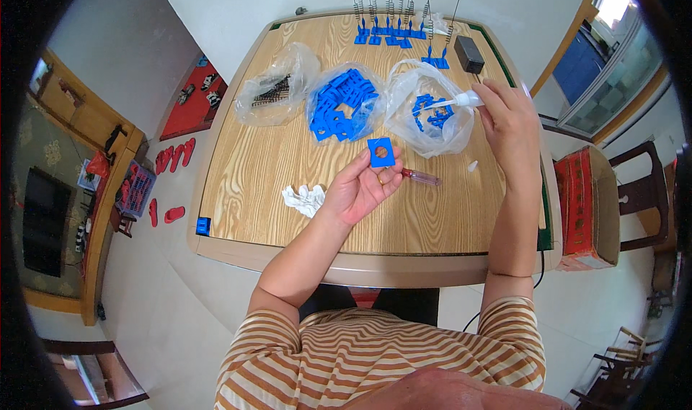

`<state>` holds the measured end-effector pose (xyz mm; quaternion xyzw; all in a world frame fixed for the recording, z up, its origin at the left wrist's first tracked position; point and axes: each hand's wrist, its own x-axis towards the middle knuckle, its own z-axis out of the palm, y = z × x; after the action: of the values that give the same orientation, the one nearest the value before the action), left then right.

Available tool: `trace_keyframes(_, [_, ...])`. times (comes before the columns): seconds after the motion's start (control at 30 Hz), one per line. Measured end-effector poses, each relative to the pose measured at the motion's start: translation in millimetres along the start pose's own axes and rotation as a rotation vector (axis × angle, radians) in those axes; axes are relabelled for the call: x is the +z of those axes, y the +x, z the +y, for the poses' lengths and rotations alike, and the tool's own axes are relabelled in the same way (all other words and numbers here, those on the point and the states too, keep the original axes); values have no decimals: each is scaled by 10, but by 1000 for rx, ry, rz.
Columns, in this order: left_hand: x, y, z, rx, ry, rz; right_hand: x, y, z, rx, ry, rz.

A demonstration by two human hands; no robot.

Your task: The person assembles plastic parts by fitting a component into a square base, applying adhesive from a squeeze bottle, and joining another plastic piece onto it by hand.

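Pinched in the fingers of my left hand [358, 197] is a flat blue square plate [373, 160] with a round hole, held above the middle of the table. My right hand [510, 129], to the right, grips a small white squeeze bottle [467, 98] with a long thin nozzle. That nozzle points left, over an open plastic bag [432, 147] with small blue parts [437, 120] inside. Left of it, another bag holds many blue plates [342, 100]. Just right of my left hand lies a screwdriver [422, 177] with a red and clear handle.
A bag of dark springs [272, 91] lies at the left. Several blue stands with springs and rods [393, 31] stand at the back, near a dark block [469, 54]. Crumpled white tissue [304, 200] and a small white cap [472, 166] lie nearer. A red carton [587, 208] stands right of the table.
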<state>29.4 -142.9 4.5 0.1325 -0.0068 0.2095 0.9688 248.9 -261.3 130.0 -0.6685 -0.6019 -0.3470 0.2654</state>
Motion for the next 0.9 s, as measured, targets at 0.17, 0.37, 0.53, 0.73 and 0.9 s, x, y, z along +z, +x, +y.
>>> trace_keyframes(0.17, [11,0,-5,2,0,10,-6,2,-5,-9,5,10])
trace_keyframes(0.37, [14,-1,-7,-2,-1,15,-15,9,-19,-9,-6,9])
trace_keyframes(0.53, [4,-2,-8,-1,2,7,-14,8,-19,-18,-3,27])
trace_keyframes(0.73, [8,0,-8,-4,2,-3,-9,4,-11,-15,-6,26])
trace_keyframes(0.9, [0,-2,-7,-4,4,-9,-8,6,-13,-19,-5,23])
